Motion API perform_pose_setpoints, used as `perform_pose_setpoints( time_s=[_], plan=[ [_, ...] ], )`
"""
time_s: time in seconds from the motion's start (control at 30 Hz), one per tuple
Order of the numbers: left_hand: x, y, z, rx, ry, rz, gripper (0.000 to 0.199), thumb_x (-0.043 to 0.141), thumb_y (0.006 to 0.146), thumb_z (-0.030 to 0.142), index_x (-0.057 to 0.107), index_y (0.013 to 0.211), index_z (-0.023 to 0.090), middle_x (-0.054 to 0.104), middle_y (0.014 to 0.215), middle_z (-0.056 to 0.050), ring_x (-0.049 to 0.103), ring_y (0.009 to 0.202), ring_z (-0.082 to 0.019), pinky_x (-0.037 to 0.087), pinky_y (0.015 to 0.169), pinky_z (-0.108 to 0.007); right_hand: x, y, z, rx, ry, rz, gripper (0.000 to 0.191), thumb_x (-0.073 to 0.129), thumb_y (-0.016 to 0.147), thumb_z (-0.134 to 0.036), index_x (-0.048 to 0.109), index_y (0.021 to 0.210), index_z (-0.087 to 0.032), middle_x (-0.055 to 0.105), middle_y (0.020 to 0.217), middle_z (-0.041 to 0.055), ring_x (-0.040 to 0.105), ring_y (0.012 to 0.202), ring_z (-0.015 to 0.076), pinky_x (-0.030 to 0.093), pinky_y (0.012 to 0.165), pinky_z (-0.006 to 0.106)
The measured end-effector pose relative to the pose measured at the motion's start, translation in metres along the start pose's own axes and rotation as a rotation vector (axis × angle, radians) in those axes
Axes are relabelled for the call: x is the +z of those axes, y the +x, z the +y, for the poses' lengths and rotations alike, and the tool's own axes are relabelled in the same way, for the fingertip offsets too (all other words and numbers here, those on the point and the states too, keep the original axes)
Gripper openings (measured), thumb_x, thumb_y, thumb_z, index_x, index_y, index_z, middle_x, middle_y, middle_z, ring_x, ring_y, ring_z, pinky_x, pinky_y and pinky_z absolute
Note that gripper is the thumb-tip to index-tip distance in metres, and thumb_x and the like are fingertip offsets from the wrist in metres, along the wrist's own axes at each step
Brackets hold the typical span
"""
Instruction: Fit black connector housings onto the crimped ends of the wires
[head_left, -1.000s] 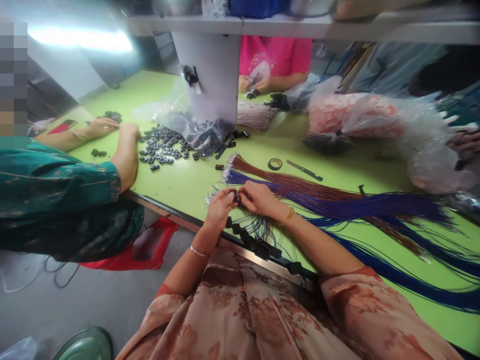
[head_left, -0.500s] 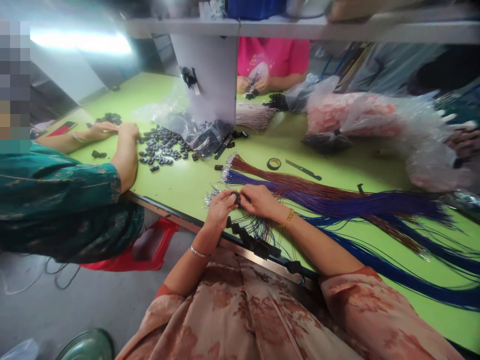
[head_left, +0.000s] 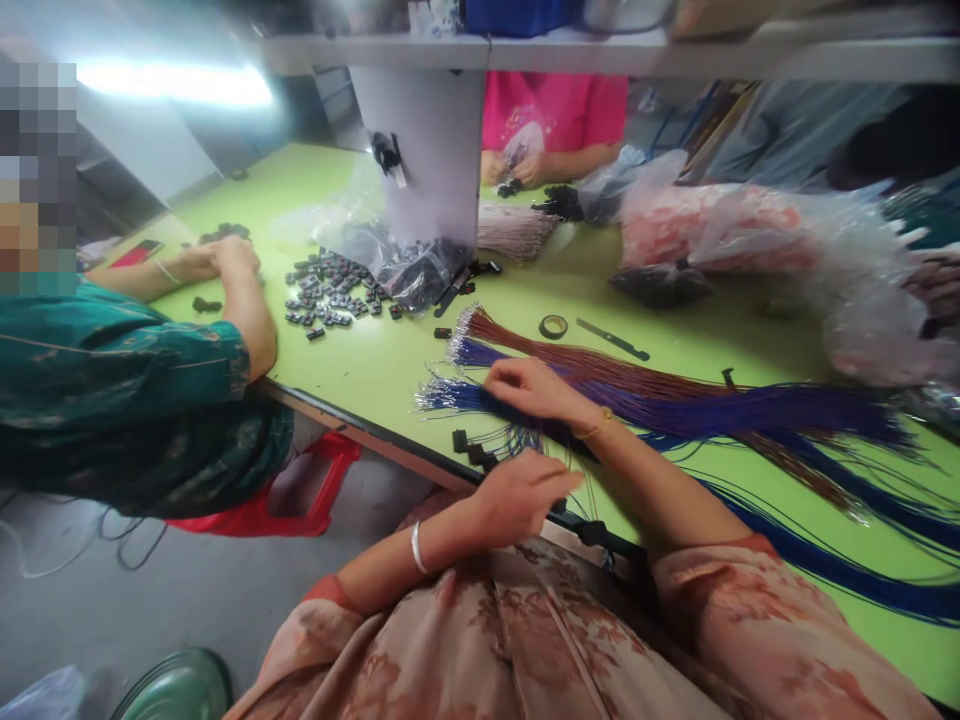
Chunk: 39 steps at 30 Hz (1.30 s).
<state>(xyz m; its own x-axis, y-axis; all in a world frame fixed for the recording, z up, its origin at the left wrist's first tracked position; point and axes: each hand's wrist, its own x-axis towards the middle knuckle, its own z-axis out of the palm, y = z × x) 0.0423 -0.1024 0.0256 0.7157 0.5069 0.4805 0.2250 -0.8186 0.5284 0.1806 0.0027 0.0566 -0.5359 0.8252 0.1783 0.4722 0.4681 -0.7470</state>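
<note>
My left hand [head_left: 525, 492] is over the table's front edge, its fingers bent together near the hanging wires; whatever it holds, if anything, is hidden. My right hand [head_left: 529, 388] rests over the blue wires [head_left: 454, 394], fingers curled and pinched; I cannot make out anything between them. Silver tips show at the left end of those wires. Brown wires [head_left: 517, 340] and purple-blue wires [head_left: 675, 405] lie behind and to the right. Black connectors [head_left: 477, 454] sit along the edge, between my two hands and the table's front.
A tape roll [head_left: 553, 326] and a flat black tool [head_left: 613, 339] lie beyond the wires. Black parts [head_left: 334, 290] are piled beside a plastic bag [head_left: 420, 275]. A person in green [head_left: 112, 390] works at left, another in pink [head_left: 555, 115] across. Bags of pinkish items [head_left: 712, 230] stand right.
My left hand has moved down and right, away from my right hand, and the small dark piece between them is out of sight. The blue wires' silver ends now show more fully.
</note>
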Motion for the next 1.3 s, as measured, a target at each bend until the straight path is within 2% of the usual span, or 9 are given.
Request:
perform_pose_setpoints(
  time_s=[0.1,0.27,0.4,0.5,0.6,0.7,0.93,1.07,1.3],
  plan=[
    [0.013,0.000,0.007,0.189,0.098,-0.245,0.032,0.047,0.091,0.022,0.059,0.118,0.010,0.068,0.105,-0.013,0.062,0.099,-0.019,0.050,0.090,-0.032,0.027,0.000,-0.001,-0.024,-0.265,-0.096,0.014,0.051,0.086,-0.022,0.064,0.084,-0.016,0.063,0.082,0.0044,0.051,0.073,0.0144,0.033,0.066,0.026],
    [-0.014,-0.005,-0.015,0.088,0.070,0.053,0.029,0.050,0.090,0.032,0.064,0.112,0.019,0.068,0.112,-0.010,0.061,0.108,-0.019,0.047,0.097,-0.033,0.052,-0.001,0.001,0.106,-0.551,-0.125,0.016,0.048,0.090,-0.026,0.062,0.092,-0.018,0.061,0.093,0.0079,0.051,0.079,0.0176,0.029,0.063,0.027],
    [-0.083,-0.021,-0.090,-0.393,0.244,0.463,0.030,0.046,0.090,0.023,0.065,0.112,0.017,0.067,0.113,-0.013,0.058,0.111,-0.023,0.043,0.101,-0.042,0.054,-0.003,0.002,0.109,-0.619,-0.133,0.020,0.042,0.094,-0.026,0.060,0.095,-0.018,0.062,0.096,0.0091,0.053,0.082,0.0188,0.029,0.064,0.028],
    [-0.147,-0.042,-0.167,-0.822,0.517,0.621,0.040,0.043,0.087,0.017,0.058,0.123,0.008,0.054,0.134,-0.020,0.044,0.129,-0.029,0.030,0.111,-0.048,0.055,-0.004,0.001,0.089,-0.655,-0.130,0.023,0.037,0.096,-0.024,0.059,0.097,-0.016,0.062,0.097,0.0104,0.053,0.085,0.0198,0.030,0.065,0.029],
    [-0.197,-0.066,-0.226,-1.037,0.683,0.540,0.055,0.044,0.078,0.008,0.049,0.132,0.001,0.039,0.146,-0.024,0.033,0.138,-0.032,0.020,0.115,-0.049,0.053,-0.005,-0.002,0.103,-0.685,-0.137,0.021,0.042,0.095,-0.027,0.059,0.100,-0.016,0.061,0.100,0.0115,0.053,0.086,0.0208,0.029,0.063,0.029],
    [-0.220,-0.083,-0.253,-1.090,0.686,0.344,0.056,0.047,0.074,0.006,0.053,0.129,0.003,0.049,0.138,-0.024,0.044,0.129,-0.033,0.031,0.108,-0.047,0.050,-0.005,-0.001,0.104,-0.689,-0.144,0.021,0.041,0.095,-0.027,0.060,0.098,-0.017,0.061,0.099,0.0111,0.053,0.085,0.0204,0.029,0.063,0.029],
    [-0.202,-0.089,-0.241,-0.998,0.701,0.363,0.022,0.049,0.081,0.021,0.067,0.093,0.015,0.066,0.098,-0.013,0.058,0.098,-0.027,0.043,0.091,-0.039,0.042,-0.006,0.008,0.120,-0.508,-0.030,0.020,0.039,0.094,-0.023,0.057,0.095,-0.014,0.063,0.087,0.0091,0.051,0.075,0.0178,0.032,0.067,0.029],
    [-0.183,-0.081,-0.216,-0.951,0.592,0.448,0.020,0.056,0.075,0.020,0.063,0.094,0.016,0.062,0.095,-0.010,0.057,0.093,-0.023,0.044,0.089,-0.037,0.038,-0.001,0.004,0.128,-0.201,0.086,0.013,0.044,0.089,-0.021,0.056,0.086,-0.016,0.060,0.075,0.0024,0.049,0.066,0.0135,0.032,0.063,0.026],
    [-0.138,-0.044,-0.144,-0.880,-0.419,0.615,0.032,0.075,0.065,0.028,0.067,0.092,0.014,0.067,0.085,-0.005,0.061,0.078,-0.016,0.049,0.079,-0.031,0.042,0.012,-0.005,0.117,0.208,0.186,0.011,0.053,0.081,-0.026,0.057,0.078,-0.016,0.054,0.065,-0.0033,0.043,0.060,0.0095,0.032,0.058,0.021]
  ],
)
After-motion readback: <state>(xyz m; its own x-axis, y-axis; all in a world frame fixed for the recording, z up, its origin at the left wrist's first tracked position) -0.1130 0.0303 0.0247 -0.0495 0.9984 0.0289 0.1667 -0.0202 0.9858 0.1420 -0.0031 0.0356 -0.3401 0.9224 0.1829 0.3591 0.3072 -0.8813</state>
